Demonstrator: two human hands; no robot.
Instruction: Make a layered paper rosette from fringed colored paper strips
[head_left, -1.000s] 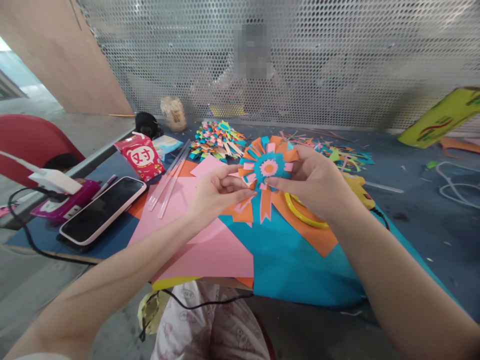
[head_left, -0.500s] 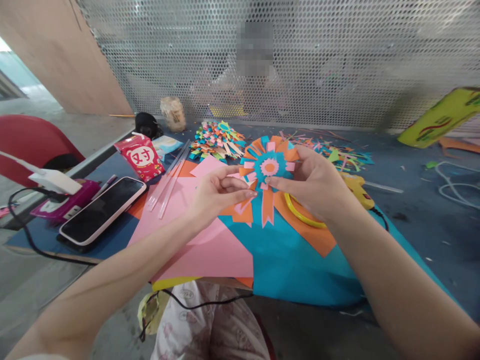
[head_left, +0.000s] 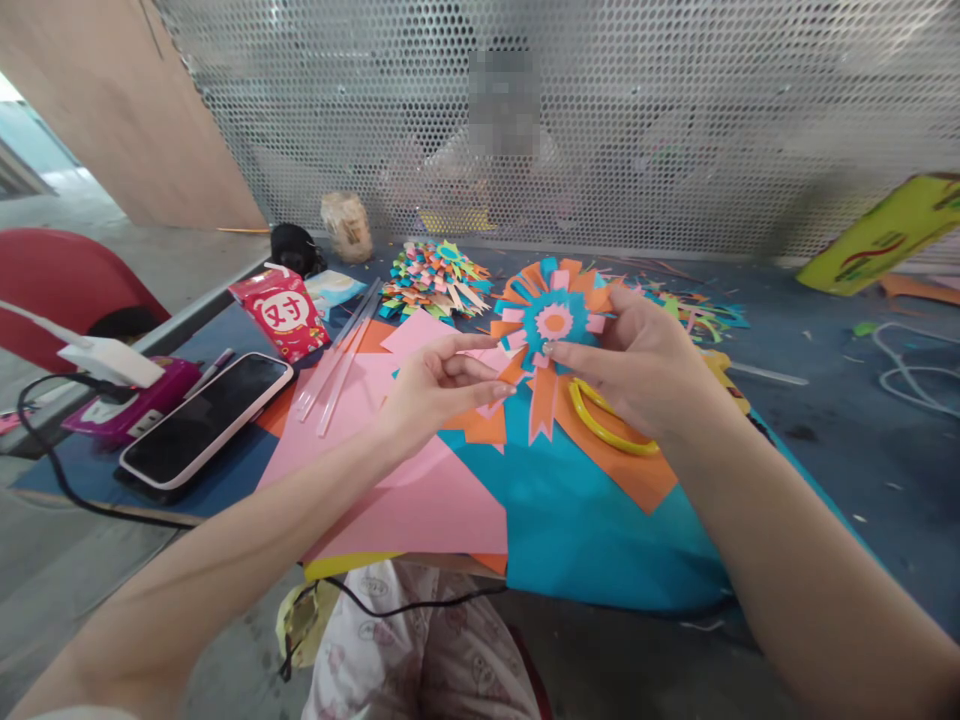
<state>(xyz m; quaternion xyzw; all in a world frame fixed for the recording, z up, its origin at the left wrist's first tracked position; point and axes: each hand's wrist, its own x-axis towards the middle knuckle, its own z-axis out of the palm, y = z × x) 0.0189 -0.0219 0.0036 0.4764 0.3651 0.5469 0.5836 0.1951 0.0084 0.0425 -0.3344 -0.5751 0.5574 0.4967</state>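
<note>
My right hand (head_left: 645,350) pinches a paper rosette (head_left: 553,322) at its right side, thumb in front. The rosette has a fringed outer ring of orange, blue and pink strips, a blue ring and a pink centre with an orange dot. From its lower edge hangs a notched orange tail (head_left: 543,405) edged in pink. My left hand (head_left: 442,380) is at the rosette's lower left, thumb and fingers closed around a small orange paper strip (head_left: 513,367). Whether that strip is joined to the rosette I cannot tell. Yellow-handled scissors (head_left: 611,425) lie beneath my right hand.
Pink paper (head_left: 420,500) and blue paper (head_left: 600,540) cover the front of the table. Glue sticks (head_left: 341,370), a phone (head_left: 206,422), a purple power socket (head_left: 135,405) and a red drink carton (head_left: 283,312) lie left. Behind are stacked rosettes (head_left: 431,280) and paper scraps (head_left: 701,310).
My right hand has moved slightly right and up with the rosette, drawing it a little away from my left hand. The left hand has hardly moved.
</note>
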